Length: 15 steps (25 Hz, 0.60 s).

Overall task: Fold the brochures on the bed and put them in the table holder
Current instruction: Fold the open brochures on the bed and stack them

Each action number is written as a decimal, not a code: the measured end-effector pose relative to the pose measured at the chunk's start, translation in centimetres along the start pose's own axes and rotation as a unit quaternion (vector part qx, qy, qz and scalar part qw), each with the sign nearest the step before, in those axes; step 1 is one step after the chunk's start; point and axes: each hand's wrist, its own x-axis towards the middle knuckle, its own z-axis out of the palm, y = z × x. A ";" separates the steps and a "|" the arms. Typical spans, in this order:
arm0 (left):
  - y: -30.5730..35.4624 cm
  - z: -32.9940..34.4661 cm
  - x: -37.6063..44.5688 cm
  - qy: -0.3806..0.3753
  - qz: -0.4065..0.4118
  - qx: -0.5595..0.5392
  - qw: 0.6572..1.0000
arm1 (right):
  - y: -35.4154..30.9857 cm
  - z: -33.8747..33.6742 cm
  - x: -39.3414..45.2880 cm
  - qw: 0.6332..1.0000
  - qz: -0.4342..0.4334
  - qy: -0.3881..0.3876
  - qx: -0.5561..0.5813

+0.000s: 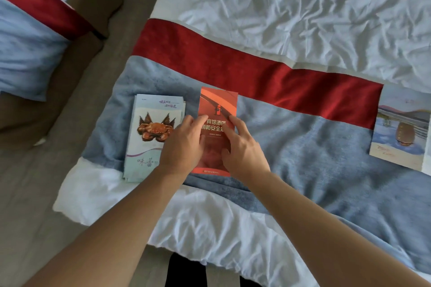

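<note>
Lying at the centre of the frame, a folded red paper brochure (218, 109) with white lettering and a fire-hydrant graphic rests flat on the grey-blue fleece runner (303, 146) of the bed. Both hands are on it. The left hand (184, 144) lies over its left edge, fingers fairly straight and pressing down on the cover. The right hand (242, 149) lies over its right edge, fingers spread and extended, also pressing; neither hand is curled round the paper.

Just left of the red brochure, partly under the left hand, sits a pale folded stack of brochures printed with a brown crab (151, 132), edges slightly fanned. At the right edge of the frame, well apart, lies a pale brochure showing a lake scene (401, 128).

A dark red fabric band (256, 72) crosses the bed above the runner; rumpled white sheets (303, 7) fill the upper right. A second bed with matching runner (25, 53) occupies the upper left.
</note>
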 end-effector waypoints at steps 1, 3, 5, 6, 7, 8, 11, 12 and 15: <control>-1.4 -0.6 -0.5 -0.001 -0.006 0.010 1.000 | -1.3 0.8 0.3 1.000 -0.009 -0.011 -0.012; -4.1 -1.7 -1.5 -0.007 -0.029 0.022 0.999 | -3.6 2.4 0.9 0.999 -0.023 -0.031 -0.022; -6.7 -2.6 -2.6 -0.007 -0.051 0.023 0.998 | -6.0 4.1 1.3 0.998 -0.029 -0.051 -0.028; -8.1 -3.0 -3.2 -0.005 -0.057 0.018 0.998 | -7.1 5.0 1.5 0.997 -0.031 -0.061 -0.036; -9.2 -3.3 -3.7 -0.006 -0.062 0.011 0.998 | -8.0 5.9 1.6 0.996 -0.034 -0.069 -0.044; -10.0 -3.5 -4.1 -0.008 -0.066 0.004 0.998 | -8.7 6.6 1.7 0.995 -0.037 -0.075 -0.052; -12.0 -3.8 -4.8 -0.023 -0.079 0.003 0.997 | -10.0 8.3 2.2 0.994 -0.041 -0.088 -0.059; -12.5 -3.8 -4.9 -0.029 -0.079 0.009 0.996 | -10.2 8.7 2.3 0.993 -0.040 -0.089 -0.058; -13.5 -3.9 -4.8 -0.041 -0.065 0.029 0.997 | -10.4 9.6 2.5 0.994 -0.041 -0.080 -0.064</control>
